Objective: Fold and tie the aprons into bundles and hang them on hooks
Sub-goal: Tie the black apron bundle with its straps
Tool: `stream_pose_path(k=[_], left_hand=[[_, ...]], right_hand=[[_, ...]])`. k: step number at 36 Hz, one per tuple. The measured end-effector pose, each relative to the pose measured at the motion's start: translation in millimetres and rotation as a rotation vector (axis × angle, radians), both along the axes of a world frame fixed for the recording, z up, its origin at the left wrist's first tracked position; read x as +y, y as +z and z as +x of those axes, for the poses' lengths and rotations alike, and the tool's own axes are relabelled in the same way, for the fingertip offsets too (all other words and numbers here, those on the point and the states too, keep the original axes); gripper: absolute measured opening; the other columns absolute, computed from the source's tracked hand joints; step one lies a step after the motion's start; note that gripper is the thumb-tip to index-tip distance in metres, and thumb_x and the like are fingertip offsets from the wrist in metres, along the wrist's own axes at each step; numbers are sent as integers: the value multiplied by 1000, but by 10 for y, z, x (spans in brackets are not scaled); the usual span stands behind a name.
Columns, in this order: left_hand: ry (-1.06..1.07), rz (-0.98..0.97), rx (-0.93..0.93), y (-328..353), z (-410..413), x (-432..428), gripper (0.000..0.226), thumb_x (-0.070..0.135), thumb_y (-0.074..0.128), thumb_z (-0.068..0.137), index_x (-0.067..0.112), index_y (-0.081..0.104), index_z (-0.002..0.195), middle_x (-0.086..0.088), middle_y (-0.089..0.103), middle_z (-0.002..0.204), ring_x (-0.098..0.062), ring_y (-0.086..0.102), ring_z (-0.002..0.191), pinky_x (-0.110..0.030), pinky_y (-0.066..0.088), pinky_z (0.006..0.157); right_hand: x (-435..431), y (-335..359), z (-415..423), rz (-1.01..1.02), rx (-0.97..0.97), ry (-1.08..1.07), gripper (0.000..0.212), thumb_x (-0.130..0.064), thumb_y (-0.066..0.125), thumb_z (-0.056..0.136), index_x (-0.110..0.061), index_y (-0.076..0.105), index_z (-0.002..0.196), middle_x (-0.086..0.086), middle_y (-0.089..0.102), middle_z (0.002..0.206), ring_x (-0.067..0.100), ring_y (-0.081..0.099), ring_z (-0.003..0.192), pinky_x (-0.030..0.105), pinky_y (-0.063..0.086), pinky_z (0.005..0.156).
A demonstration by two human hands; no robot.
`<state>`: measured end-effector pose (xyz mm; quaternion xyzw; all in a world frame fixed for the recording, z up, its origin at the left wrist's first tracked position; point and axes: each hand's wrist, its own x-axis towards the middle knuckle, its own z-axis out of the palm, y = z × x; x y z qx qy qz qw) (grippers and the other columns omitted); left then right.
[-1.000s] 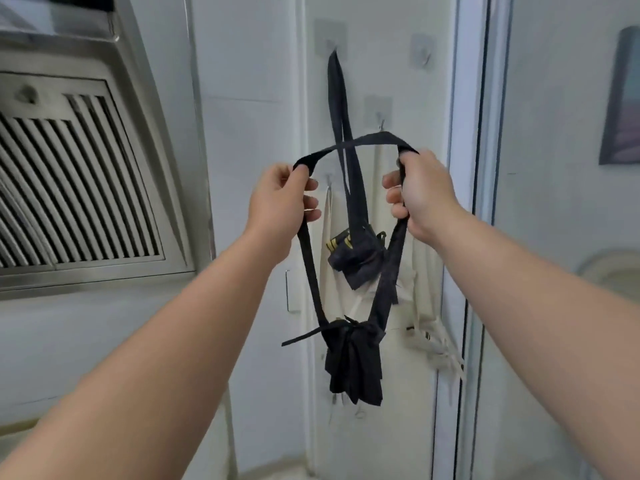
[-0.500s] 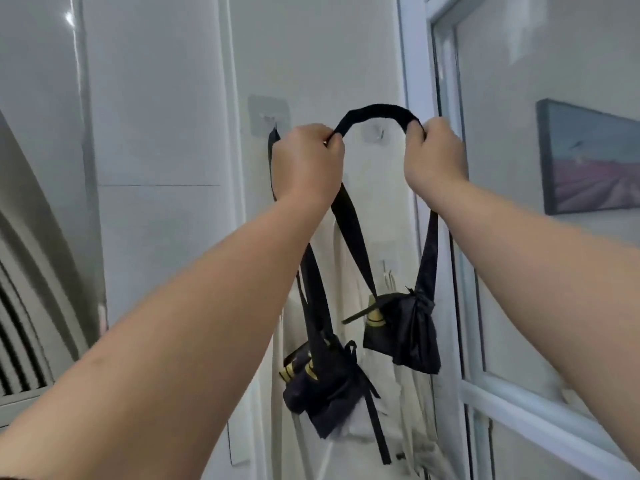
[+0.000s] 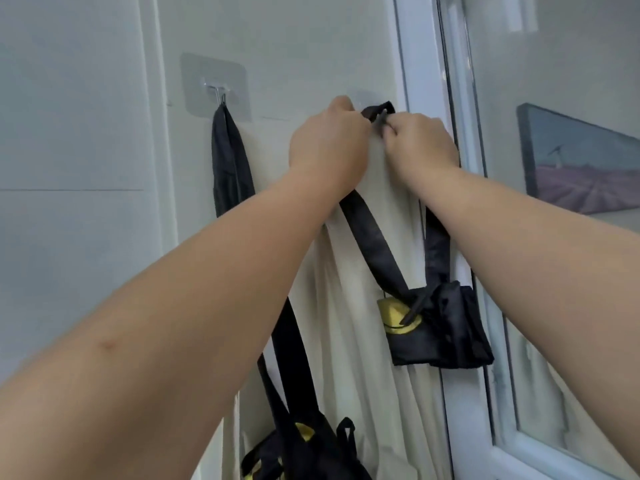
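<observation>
My left hand (image 3: pixel 329 147), right hand (image 3: pixel 420 143) both pinch strap loop (image 3: pixel 377 110); hook pad (image 3: pixel 362 95) at 12 o'clock, bundle (image 3: pixel 440 330) hanging at 6.

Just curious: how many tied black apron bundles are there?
2. One black yellow-printed fabric bundle hangs right, its strap gripped by left hand and right hand; the other bundle is at the bottom edge, partly cropped. More may be hidden.

My left hand (image 3: pixel 329 147) and right hand (image 3: pixel 420 143) close together, fingers pinching the black apron strap (image 3: pixel 370 237), its loop above them, tied black bundle (image 3: pixel 440 330) dangling below my right fingers, clear adhesive hook (image 3: pixel 216 88) with another strap (image 3: pixel 228 161) to their left
</observation>
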<state>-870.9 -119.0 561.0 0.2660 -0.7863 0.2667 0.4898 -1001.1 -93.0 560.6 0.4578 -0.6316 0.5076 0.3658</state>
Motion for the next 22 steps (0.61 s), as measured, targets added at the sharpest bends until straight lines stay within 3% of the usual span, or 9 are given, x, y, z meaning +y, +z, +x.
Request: stream_pose_path(k=[3, 6, 8, 10, 13, 15, 16, 19, 22], left_hand=[[-19, 7, -18, -77, 19, 38, 23, 7, 40, 88, 8, 62, 95, -6, 48, 104, -27, 47, 86, -33, 34, 67], [-42, 37, -5, -152, 51, 82, 22, 9, 42, 85, 13, 41, 63, -2, 34, 70, -24, 38, 75, -28, 24, 53], [-47, 80, -9, -226, 75, 102, 31, 8, 43, 86, 17, 34, 57, -2, 29, 63, -25, 40, 72, -27, 21, 48], [-71, 126, 4, -285, 85, 133, 35, 7, 43, 88, 18, 34, 56, -7, 34, 64, -31, 49, 78, -26, 26, 53], [-79, 174, -7, -373, 111, 195, 24, 12, 42, 90, 14, 42, 67, -6, 43, 82, -26, 46, 84, -30, 30, 59], [-104, 204, -71, -422, 126, 248, 19, 24, 42, 93, 12, 57, 90, -3, 51, 106, -22, 49, 93, -32, 40, 69], [-118, 233, -108, -464, 150, 283, 28, 29, 43, 94, 15, 62, 108, -3, 53, 117, -22, 52, 101, -34, 45, 78], [-152, 280, -105, -520, 260, 389, 40, 33, 44, 95, 22, 55, 132, -5, 52, 132, -24, 51, 118, -32, 44, 92], [-231, 318, -11, -615, 412, 520, 43, 31, 45, 96, 21, 51, 137, 0, 52, 139, -17, 52, 122, -24, 38, 87]], right_hand=[[4, -68, -17, -5, 54, 15, 26, -20, 35, 100, -11, 52, 82, 6, 50, 81, 24, 43, 76, 29, 23, 55], [75, -172, 17, 31, 86, 66, 29, -17, 37, 98, -11, 49, 72, 4, 48, 69, 23, 43, 72, 30, 24, 50], [147, -277, 41, 90, 92, 120, 33, -16, 38, 97, -10, 53, 68, 5, 54, 68, 23, 48, 71, 26, 31, 51], [228, -357, 61, 125, 60, 194, 33, -17, 40, 97, -5, 65, 80, 11, 65, 81, 25, 58, 79, 28, 45, 64], [320, -408, 102, 156, -26, 307, 30, -18, 44, 97, 1, 68, 96, 13, 67, 88, 23, 62, 83, 25, 45, 72], [372, -435, 123, 235, -65, 356, 29, -18, 46, 97, 3, 66, 97, 12, 60, 84, 22, 54, 76, 27, 43, 71], [412, -480, 142, 263, -88, 394, 27, -17, 46, 96, 0, 66, 100, 9, 58, 85, 20, 52, 75, 29, 44, 72], [546, -548, 197, 222, -164, 451, 32, -17, 43, 97, -19, 60, 124, -3, 57, 102, 11, 50, 89, 27, 46, 84], [765, -594, 298, 125, -193, 418, 35, -16, 38, 98, -18, 59, 126, -3, 56, 108, 11, 49, 96, 33, 47, 95]])
